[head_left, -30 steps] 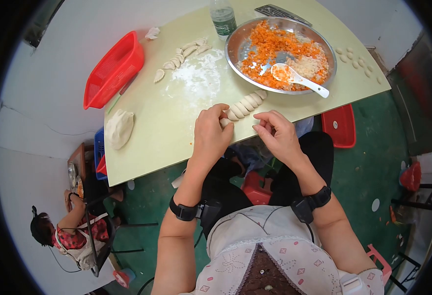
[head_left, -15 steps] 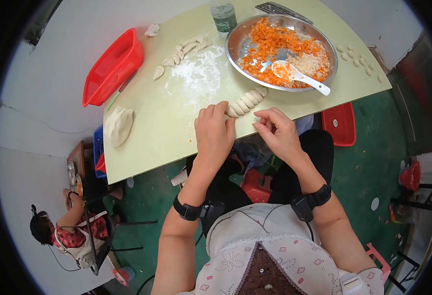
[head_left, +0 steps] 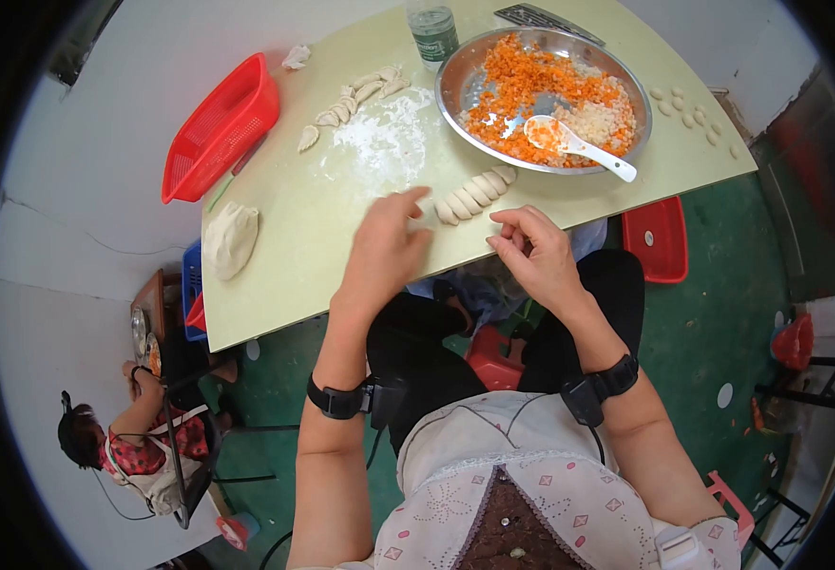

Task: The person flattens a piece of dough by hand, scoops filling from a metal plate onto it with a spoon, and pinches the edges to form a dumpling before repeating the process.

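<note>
My left hand hangs over the table's near edge with thumb and fingers apart and nothing between them. Just right of it lies a row of cut dough pieces, touching side by side on the pale green table. My right hand is at the right end of this row, near the edge, its fingers curled with thumb and forefinger close together; whether something small is between them cannot be made out. Behind it stands a metal bowl of orange and pale filling, with a white spoon in it.
Folded dumplings and flour lie behind my left hand. A dough lump and red basket are at the left, a bottle at the back, small dough pieces at the right. Another person sits at lower left.
My left hand has moved left, away from the dough row, and its thumb and fingers have spread. The left end of the row shows more fully. My right hand has barely moved.
</note>
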A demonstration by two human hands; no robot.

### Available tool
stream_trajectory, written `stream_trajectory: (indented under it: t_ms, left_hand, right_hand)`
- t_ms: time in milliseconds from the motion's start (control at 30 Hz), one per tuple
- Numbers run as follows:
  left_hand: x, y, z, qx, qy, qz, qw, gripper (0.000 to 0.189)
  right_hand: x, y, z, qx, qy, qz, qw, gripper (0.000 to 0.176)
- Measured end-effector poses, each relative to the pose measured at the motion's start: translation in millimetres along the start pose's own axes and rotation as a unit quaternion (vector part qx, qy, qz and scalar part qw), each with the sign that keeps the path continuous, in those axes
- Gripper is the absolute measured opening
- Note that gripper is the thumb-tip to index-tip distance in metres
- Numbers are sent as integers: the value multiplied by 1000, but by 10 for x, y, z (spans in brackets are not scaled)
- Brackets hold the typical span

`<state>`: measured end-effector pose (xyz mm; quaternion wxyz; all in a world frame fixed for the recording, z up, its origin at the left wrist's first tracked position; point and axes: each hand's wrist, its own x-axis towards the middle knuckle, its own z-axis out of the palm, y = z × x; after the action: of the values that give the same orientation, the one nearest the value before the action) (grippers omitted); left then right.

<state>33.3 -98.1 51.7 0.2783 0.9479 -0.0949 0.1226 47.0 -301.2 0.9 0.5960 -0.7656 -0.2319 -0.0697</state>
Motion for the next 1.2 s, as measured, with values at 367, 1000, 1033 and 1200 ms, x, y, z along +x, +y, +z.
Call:
stream_trajectory:
  t_ms: [367, 1000, 1033, 1200]
  left_hand:
    - [589, -499, -53, 59, 74, -1, 995, 14]
    - [385, -190, -234, 204, 20, -107, 973, 45]
    - [457, -231, -208, 182, 0, -133, 974, 42]
    - [531, -374, -126, 142, -27, -106, 984, 28]
  right_hand:
    - [7, 9, 12, -5, 2, -5, 1000, 17]
    - [-2, 19, 15, -2, 2, -9, 1000, 15]
    - [-1, 17, 14, -2, 2, -9, 1000, 15]
    - [0, 31, 7, 1, 1, -20, 1000, 15]
